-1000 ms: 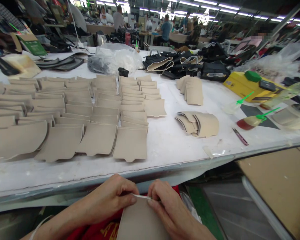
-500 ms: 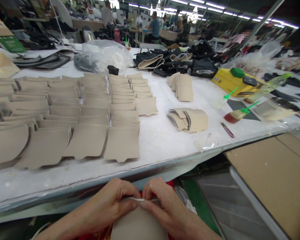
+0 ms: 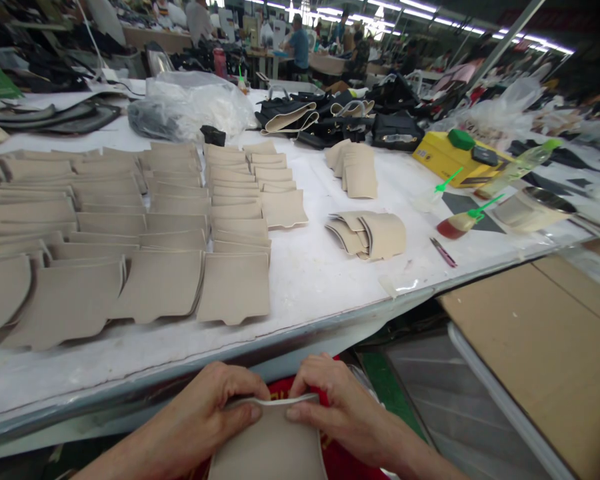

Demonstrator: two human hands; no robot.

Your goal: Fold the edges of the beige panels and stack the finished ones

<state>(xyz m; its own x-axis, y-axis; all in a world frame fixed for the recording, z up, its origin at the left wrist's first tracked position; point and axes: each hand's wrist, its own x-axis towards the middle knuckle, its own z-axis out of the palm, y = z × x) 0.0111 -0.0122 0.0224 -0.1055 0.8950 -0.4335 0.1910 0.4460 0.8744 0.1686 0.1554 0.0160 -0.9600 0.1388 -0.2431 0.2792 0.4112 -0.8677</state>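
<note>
A beige leather-like panel [image 3: 270, 443] is held upright at the table's near edge, its pale top edge facing me. My left hand [image 3: 225, 403] pinches that edge on the left, thumb on the near face and fingers behind. On the right, my right hand [image 3: 325, 400] grips the same edge in the same way. The panel's lower part runs out of view. Beyond the hands, rows of overlapping beige panels [image 3: 235, 287] cover the table's left half. Two smaller piles of beige pieces [image 3: 387, 235] lie farther right.
On the white table [image 3: 320, 293] are thread snips [image 3: 443, 253], a glue bottle with a green brush [image 3: 455, 227], a metal pot [image 3: 535, 210] and a yellow box [image 3: 445, 160]. Black bags [image 3: 330, 123] and clear plastic [image 3: 200, 103] lie behind. Brown cardboard [image 3: 540, 333] is at right.
My hands have moved apart along the panel's top edge, baring more of it between the thumbs. The camera view has shifted slightly, so the table's contents appear farther left.
</note>
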